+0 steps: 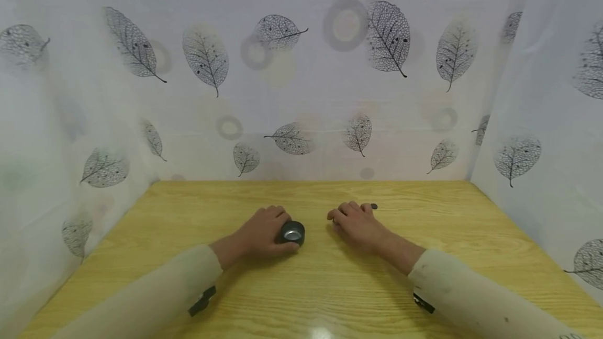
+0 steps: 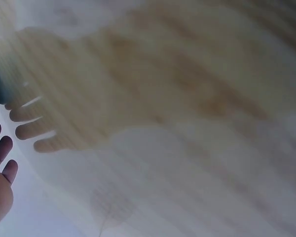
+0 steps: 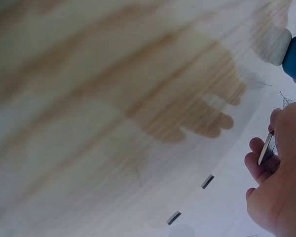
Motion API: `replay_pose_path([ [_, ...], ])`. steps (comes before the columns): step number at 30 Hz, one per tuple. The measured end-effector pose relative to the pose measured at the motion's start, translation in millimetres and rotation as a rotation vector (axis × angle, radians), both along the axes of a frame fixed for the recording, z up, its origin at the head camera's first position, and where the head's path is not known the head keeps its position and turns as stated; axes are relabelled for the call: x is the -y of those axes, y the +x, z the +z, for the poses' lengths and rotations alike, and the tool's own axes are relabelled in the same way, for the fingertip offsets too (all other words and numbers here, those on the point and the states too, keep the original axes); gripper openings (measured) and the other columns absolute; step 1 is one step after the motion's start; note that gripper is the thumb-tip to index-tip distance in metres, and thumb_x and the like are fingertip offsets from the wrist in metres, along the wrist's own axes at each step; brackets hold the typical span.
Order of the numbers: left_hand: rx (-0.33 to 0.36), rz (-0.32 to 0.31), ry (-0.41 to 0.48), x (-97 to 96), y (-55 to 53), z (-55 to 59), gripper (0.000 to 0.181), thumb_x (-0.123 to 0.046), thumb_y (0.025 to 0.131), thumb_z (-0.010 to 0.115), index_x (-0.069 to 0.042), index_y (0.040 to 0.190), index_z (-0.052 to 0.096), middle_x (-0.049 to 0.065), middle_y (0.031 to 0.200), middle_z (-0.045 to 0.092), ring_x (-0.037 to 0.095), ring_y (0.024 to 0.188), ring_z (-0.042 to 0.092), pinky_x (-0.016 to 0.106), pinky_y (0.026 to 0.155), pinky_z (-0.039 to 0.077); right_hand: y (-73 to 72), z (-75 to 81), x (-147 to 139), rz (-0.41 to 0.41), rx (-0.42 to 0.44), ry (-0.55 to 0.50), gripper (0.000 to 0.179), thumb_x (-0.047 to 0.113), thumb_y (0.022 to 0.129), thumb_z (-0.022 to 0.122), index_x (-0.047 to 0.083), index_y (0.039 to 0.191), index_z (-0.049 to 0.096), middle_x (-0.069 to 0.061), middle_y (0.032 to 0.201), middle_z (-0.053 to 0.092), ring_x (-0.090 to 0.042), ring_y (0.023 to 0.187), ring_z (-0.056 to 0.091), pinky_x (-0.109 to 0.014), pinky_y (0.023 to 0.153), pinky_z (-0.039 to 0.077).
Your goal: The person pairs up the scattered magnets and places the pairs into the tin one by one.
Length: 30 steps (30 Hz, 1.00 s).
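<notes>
Left hand curls round a small dark round container near the middle of the wooden worktop, and we see its silvery top facing up. Our right hand sits just beside it, pinching a thin flat piece; a small dark disc lies at its fingertips, toward the far edge.
</notes>
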<state>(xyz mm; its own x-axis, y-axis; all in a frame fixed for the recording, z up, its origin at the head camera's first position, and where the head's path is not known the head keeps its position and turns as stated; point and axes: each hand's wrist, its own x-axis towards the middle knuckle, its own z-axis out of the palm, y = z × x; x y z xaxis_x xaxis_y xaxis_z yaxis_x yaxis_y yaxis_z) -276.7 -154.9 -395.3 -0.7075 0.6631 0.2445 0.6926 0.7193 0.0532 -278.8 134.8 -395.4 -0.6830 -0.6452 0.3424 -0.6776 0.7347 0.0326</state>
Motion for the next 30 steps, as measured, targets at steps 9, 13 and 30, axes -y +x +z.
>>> replay_pose_path([
  [9, -0.01, -0.01, -0.005, -4.7, -0.9, -1.2, 0.065, -0.067, 0.088, 0.058, -0.009, 0.117, 0.063, 0.003, 0.11, 0.059, 0.016, 0.098, 0.053, 0.037, 0.084, 0.043, -1.3, -0.5, 3, 0.003, 0.04, 0.002, 0.02, 0.023, 0.102, 0.057, 0.02, 0.122, 0.061, 0.0, 0.11, 0.058, -0.017, 0.092, 0.045, -0.038, 0.078, 0.025],
  [13, -0.012, -0.014, -0.012, -6.6, -3.3, -3.4, 0.064, -0.067, 0.088, 0.057, -0.01, 0.117, 0.062, 0.002, 0.111, 0.059, 0.016, 0.099, 0.053, 0.037, 0.085, 0.043, -0.5, 0.5, 3, -0.002, 0.047, -0.004, 0.02, 0.023, 0.102, 0.057, 0.02, 0.122, 0.061, 0.0, 0.11, 0.058, -0.018, 0.092, 0.045, -0.038, 0.078, 0.025],
  [30, 0.017, 0.013, -0.029, -17.1, -6.2, -4.3, 0.068, -0.07, 0.089, 0.054, -0.01, 0.12, 0.061, 0.003, 0.114, 0.058, 0.017, 0.103, 0.053, 0.039, 0.09, 0.043, 0.7, 3.8, 9, 0.033, 0.058, -0.017, 0.021, 0.022, 0.101, 0.058, 0.02, 0.122, 0.062, 0.001, 0.111, 0.059, -0.017, 0.095, 0.049, -0.038, 0.079, 0.028],
])
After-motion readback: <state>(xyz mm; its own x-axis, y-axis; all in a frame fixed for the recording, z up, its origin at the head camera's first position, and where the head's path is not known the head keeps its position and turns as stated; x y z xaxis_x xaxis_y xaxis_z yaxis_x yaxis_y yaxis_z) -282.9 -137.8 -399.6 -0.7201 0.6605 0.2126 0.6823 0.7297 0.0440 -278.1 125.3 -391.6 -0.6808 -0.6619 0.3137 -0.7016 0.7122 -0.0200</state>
